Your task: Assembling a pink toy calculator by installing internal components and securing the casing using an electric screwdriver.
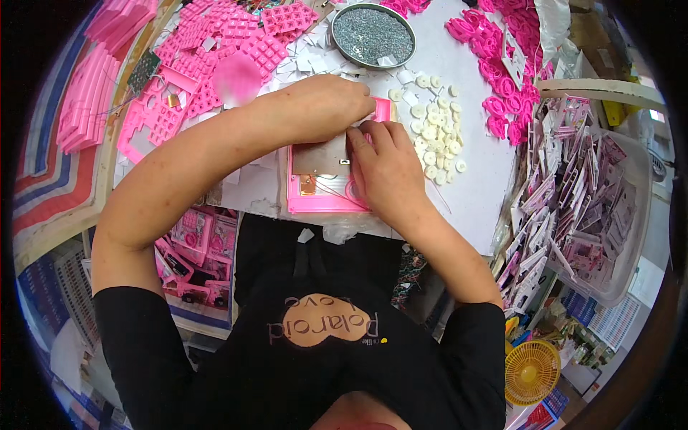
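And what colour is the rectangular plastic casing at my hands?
The rectangular plastic casing is bright pink; it shows best in the head view.

Pink case (330,206): glossy, smooth plastic. Brown board (315,159): matt, smooth. Round dish (333,37): shiny, metal-looking; bits (373,34) in it grainy, metallic. Pale discs (430,158): smooth plastic. Bin (643,215): translucent plastic. Shirt (430,380): matt cloth.

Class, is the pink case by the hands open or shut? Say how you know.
Open: within the pink case, thin wires and a brown board lie exposed, with no cover over them.
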The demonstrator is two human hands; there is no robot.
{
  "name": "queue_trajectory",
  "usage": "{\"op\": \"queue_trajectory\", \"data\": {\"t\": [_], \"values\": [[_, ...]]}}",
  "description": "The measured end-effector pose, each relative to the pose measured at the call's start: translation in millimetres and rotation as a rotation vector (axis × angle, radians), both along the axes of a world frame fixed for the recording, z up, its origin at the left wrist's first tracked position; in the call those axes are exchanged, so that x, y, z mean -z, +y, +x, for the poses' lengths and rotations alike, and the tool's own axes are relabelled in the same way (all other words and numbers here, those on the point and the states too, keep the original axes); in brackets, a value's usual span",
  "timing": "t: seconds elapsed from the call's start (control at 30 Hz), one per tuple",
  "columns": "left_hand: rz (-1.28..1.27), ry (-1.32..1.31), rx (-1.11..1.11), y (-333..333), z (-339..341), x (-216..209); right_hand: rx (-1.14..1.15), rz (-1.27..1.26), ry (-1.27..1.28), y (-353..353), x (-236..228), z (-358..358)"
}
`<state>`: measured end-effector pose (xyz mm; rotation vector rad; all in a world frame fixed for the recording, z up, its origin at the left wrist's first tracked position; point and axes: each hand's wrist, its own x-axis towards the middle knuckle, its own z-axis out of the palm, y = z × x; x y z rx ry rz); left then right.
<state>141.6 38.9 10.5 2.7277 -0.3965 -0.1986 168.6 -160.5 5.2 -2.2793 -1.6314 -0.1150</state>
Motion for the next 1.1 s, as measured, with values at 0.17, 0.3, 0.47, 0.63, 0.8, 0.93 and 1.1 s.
{"op": "queue_trajectory", "data": {"t": [0.17, 0.3, 0.47, 0.63, 0.8, 0.93, 1.1], "values": [[-0.448, -0.35, -0.234, 22.3, -10.8, -1.0, -0.045, -0.088, -0.082, 1.7, -7.0, -1.6], [-0.279, -0.27, -0.693, 49.1, -30.7, -19.4, -0.069, -0.077, -0.16, -2.0, -4.7, -6.3], [-0.19, -0.083, -0.682, 35.5, -42.7, -4.0, -0.07, -0.094, -0.077, -1.9, -11.2, -2.1], [-0.423, -0.379, -0.553, 19.3, -52.7, 1.5, -0.036, 0.208, 0.279, 6.2, -19.5, 28.3], [-0.426, -0.506, -0.498, -3.9, -63.1, 2.3, 0.12, 0.293, 0.739, 27.0, -13.0, 26.1], [-0.472, -0.435, -0.618, -9.4, -66.0, -2.0, 0.05, 0.372, 0.603, 29.8, -4.9, 23.4], [-0.434, -0.371, -0.516, -4.9, -70.7, -3.7, 0.027, 0.418, 0.44, 25.6, -4.9, 22.1]]}}
